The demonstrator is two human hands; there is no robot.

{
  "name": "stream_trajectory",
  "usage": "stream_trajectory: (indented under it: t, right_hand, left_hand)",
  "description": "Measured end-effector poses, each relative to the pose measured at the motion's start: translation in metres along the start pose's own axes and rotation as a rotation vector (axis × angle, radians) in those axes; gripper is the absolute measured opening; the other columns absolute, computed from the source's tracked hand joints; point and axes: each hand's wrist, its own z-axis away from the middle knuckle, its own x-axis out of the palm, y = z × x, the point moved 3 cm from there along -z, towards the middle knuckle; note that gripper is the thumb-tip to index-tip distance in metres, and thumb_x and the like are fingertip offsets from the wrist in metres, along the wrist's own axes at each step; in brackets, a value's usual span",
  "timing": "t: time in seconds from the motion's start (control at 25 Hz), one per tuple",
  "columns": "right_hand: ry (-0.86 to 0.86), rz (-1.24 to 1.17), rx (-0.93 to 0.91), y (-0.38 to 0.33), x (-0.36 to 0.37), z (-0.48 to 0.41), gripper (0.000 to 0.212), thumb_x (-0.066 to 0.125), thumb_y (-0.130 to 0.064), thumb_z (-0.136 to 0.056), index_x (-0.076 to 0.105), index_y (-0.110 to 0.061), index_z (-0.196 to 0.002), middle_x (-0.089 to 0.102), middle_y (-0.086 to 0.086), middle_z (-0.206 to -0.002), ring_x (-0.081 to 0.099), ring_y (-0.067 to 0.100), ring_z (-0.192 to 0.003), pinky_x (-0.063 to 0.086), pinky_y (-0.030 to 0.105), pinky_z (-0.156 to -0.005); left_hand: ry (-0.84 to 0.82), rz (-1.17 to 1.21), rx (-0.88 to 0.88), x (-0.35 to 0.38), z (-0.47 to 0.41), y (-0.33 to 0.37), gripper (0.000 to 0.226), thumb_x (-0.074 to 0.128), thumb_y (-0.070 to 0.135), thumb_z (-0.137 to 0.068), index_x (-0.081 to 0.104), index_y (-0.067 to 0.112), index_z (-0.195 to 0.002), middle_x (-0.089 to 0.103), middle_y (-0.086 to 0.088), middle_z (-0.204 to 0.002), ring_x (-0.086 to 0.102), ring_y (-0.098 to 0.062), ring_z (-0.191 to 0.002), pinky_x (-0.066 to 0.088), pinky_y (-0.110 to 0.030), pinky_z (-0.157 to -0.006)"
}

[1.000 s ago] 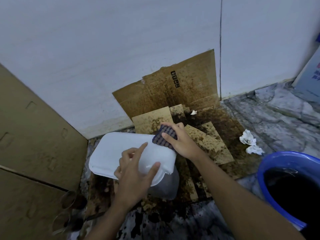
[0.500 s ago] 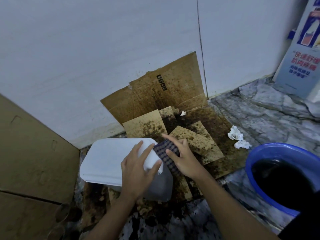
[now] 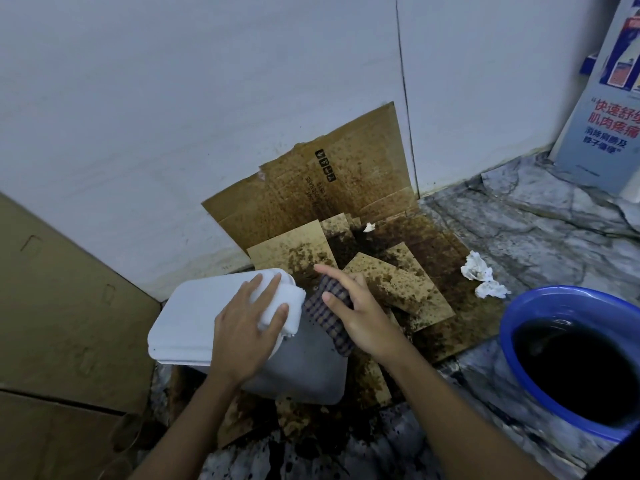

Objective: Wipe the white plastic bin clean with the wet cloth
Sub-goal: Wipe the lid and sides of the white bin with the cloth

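While flat on one white bin (image 3: 194,327), left hand (image 3: 242,334) spread; right hand (image 3: 363,320) pinching one checked cloth (image 3: 329,317).

A poster (image 3: 604,112) leaning at the right wall carried red Chinese characters "快速舒" and "肌肉疼痛". The stained cardboard (image 3: 332,188) bore handling symbols and unreadable print.

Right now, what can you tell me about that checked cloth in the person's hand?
The checked cloth is a small rag in a dark blue and pale plaid weave, bunched rather than spread flat. The right hand presses it with the palm, fingers stretched out, against the upper side wall of the white plastic bin, just below the lid's corner. Its lower end hangs free past the hand. Whether it is wet cannot be told.
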Motion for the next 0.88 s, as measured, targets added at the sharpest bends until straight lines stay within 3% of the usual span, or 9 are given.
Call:
stream_trajectory:
  t: [0.08,0.2,0.36,0.48,0.6,0.68,0.76,0.88]
  right_hand:
    - [-0.013,-0.024,0.003,0.001,0.012,-0.007,0.038,0.052,-0.044,-0.101,0.049,-0.052,-0.138,0.038,0.007,-0.123,0.048,0.017,-0.118,0.045,0.041,-0.110]
    - [-0.012,-0.173,-0.007,0.000,0.034,-0.019,0.038,0.055,-0.035,-0.102,0.053,-0.046,-0.139,0.039,0.009,-0.133,0.051,0.014,-0.122,0.047,0.034,-0.108]
    - [0.012,-0.424,-0.046,0.005,0.071,-0.043,0.041,0.059,-0.026,-0.101,0.056,-0.039,-0.139,0.044,-0.005,-0.147,0.054,0.005,-0.129,0.051,0.029,-0.102]
    - [0.030,-0.450,-0.025,0.021,0.097,-0.060,0.041,0.058,-0.028,-0.101,0.055,-0.041,-0.140,0.044,-0.013,-0.148,0.052,0.001,-0.130,0.050,0.032,-0.104]
    - [0.014,-0.279,0.008,0.043,0.116,-0.070,0.043,0.051,-0.041,-0.102,0.044,-0.052,-0.143,0.037,-0.018,-0.144,0.044,-0.004,-0.131,0.046,0.032,-0.109]
    - [0.007,-0.089,0.024,0.052,0.124,-0.072,0.046,0.042,-0.050,-0.103,0.030,-0.058,-0.147,0.025,-0.020,-0.146,0.028,0.006,-0.141,0.037,0.035,-0.116]
    - [0.022,0.069,0.039,0.058,0.129,-0.072,0.052,0.035,-0.052,-0.103,0.018,-0.053,-0.152,0.011,-0.021,-0.154,0.011,0.013,-0.145,0.025,0.034,-0.114]
    - [0.058,0.207,0.024,0.060,0.138,-0.074,0.056,0.028,-0.056,-0.104,0.005,-0.053,-0.155,-0.005,-0.023,-0.163,-0.005,0.010,-0.150,0.012,0.047,-0.118]
  left_hand:
    - [-0.019,0.040,-0.017,-0.012,-0.010,-0.016,0.066,0.023,0.073,-0.091,0.034,0.048,-0.151,0.033,0.008,-0.162,0.031,-0.019,-0.149,0.033,-0.051,-0.115]
    - [-0.075,0.108,-0.049,-0.029,-0.023,-0.040,0.052,0.026,0.074,-0.091,0.028,0.066,-0.142,0.030,0.015,-0.162,0.029,-0.013,-0.148,0.031,-0.049,-0.117]
    - [-0.077,0.195,-0.075,-0.042,-0.032,-0.066,0.042,0.030,0.074,-0.091,0.024,0.079,-0.132,0.030,0.023,-0.159,0.027,-0.003,-0.148,0.030,-0.046,-0.119]
    - [-0.077,0.248,-0.077,-0.047,-0.033,-0.073,0.043,0.030,0.075,-0.091,0.025,0.080,-0.133,0.031,0.026,-0.158,0.026,0.002,-0.147,0.029,-0.041,-0.119]
    - [-0.060,0.280,-0.082,-0.049,-0.033,-0.080,0.051,0.031,0.073,-0.093,0.030,0.067,-0.143,0.032,0.028,-0.157,0.026,0.005,-0.146,0.028,-0.040,-0.120]
    - [-0.062,0.287,-0.077,-0.048,-0.034,-0.084,0.053,0.032,0.071,-0.095,0.032,0.060,-0.147,0.032,0.028,-0.156,0.025,0.007,-0.146,0.028,-0.041,-0.120]
    - [-0.058,0.284,-0.070,-0.047,-0.036,-0.085,0.051,0.032,0.069,-0.095,0.033,0.062,-0.146,0.033,0.028,-0.156,0.025,0.007,-0.146,0.028,-0.040,-0.120]
    - [-0.031,0.270,-0.063,-0.046,-0.040,-0.085,0.050,0.033,0.068,-0.096,0.035,0.059,-0.145,0.035,0.026,-0.155,0.028,0.006,-0.145,0.030,-0.039,-0.120]
